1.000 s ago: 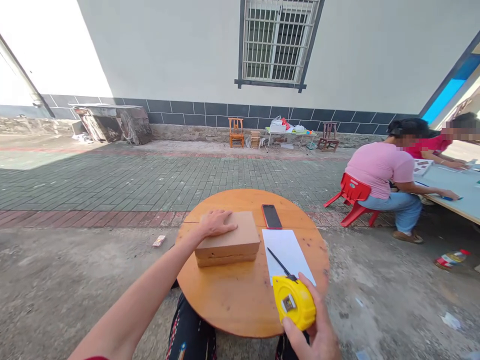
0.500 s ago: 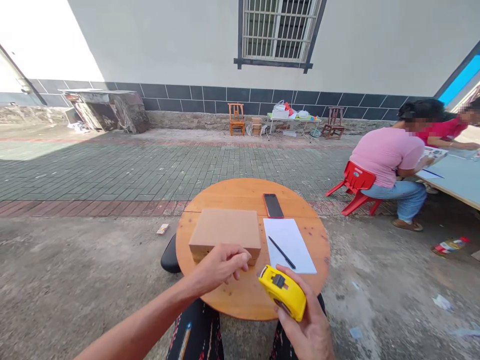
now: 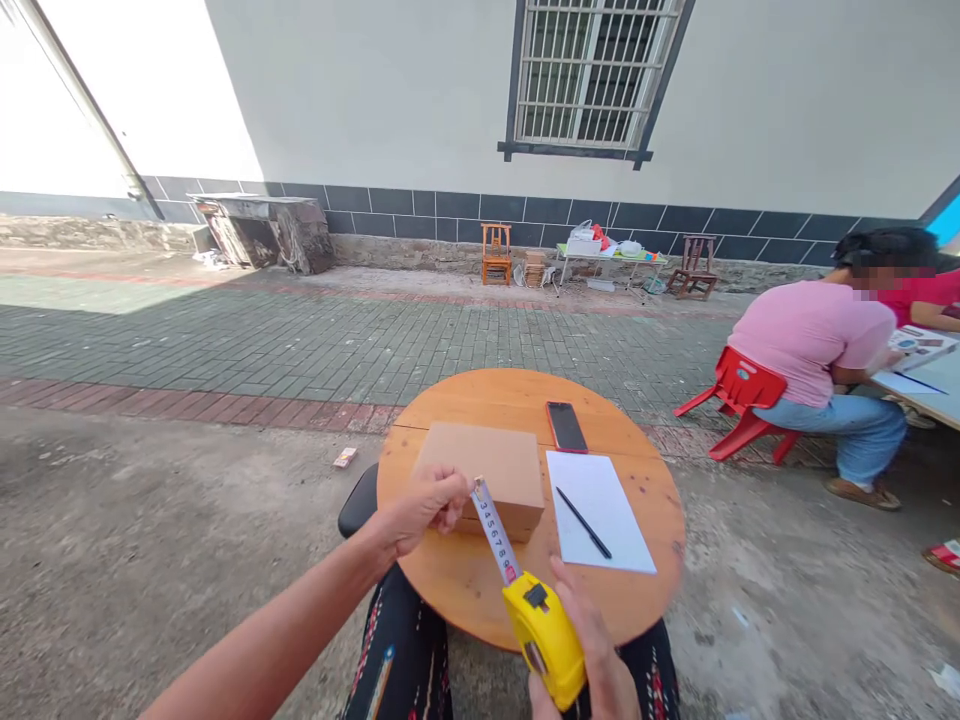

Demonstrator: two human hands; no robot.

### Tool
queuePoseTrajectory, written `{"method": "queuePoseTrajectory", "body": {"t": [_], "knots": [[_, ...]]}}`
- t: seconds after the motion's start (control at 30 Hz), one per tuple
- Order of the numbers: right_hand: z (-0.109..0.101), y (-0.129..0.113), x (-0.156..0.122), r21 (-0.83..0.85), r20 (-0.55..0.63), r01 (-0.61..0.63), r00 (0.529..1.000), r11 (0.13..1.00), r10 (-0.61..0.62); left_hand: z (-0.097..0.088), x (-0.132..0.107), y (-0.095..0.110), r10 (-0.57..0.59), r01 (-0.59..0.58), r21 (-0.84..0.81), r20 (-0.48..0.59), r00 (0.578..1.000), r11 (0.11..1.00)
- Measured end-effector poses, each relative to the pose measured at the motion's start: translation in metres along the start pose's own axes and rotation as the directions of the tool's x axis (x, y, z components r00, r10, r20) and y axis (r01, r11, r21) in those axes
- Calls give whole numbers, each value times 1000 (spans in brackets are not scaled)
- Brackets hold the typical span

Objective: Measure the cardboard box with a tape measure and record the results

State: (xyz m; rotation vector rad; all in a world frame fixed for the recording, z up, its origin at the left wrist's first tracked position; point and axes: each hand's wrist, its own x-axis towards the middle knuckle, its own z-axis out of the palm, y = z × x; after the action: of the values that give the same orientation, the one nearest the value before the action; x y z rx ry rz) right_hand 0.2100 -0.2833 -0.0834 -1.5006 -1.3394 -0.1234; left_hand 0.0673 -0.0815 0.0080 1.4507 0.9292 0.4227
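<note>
My right hand [image 3: 589, 655] is closed around a yellow tape measure [image 3: 544, 637] low over the near edge of the round wooden table [image 3: 457, 590]. Its white blade [image 3: 495, 532] is drawn out toward the upper left. My left hand [image 3: 424, 505] pinches the blade's tip at the near side of a flat brown cardboard box [image 3: 491, 462] that lies on the table. To the right of the box lie a white sheet of paper [image 3: 600, 505] with a black pen [image 3: 583, 522] on it and a dark phone [image 3: 566, 427] with a red edge.
A person in a pink top [image 3: 814, 340] sits on a red chair [image 3: 739, 395] at a table on the right. Small wooden chairs [image 3: 495, 253] and a low table [image 3: 607, 258] stand by the far wall. Brick paving and concrete ground surround my table.
My left hand left the top of the box, came to the tape measure and pulled the blade out to the box's near side. My right hand dropped lower with the case.
</note>
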Motion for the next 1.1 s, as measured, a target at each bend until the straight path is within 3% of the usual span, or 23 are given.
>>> {"method": "queuePoseTrajectory", "body": {"t": [0.1,0.2,0.33,0.43,0.7,1.1], "knots": [[13,-9,-9,-43,48,46,998,998,-43,-37,36,14,120,-108,87,-158,980,990],[30,-21,-12,-51,85,51,995,997,-47,-57,76,18,167,-123,217,-196,966,968],[57,-40,-2,-18,103,-8,995,1000,10,-56,117,11,166,-97,372,-159,973,923],[71,-49,10,17,64,-47,997,999,46,-49,135,6,179,-102,450,-133,975,887],[71,-43,22,36,53,-140,989,989,138,-47,147,-9,229,-139,542,-100,968,829],[67,-40,20,38,170,-113,980,993,105,-46,148,-12,195,-91,549,-133,972,831]]}}
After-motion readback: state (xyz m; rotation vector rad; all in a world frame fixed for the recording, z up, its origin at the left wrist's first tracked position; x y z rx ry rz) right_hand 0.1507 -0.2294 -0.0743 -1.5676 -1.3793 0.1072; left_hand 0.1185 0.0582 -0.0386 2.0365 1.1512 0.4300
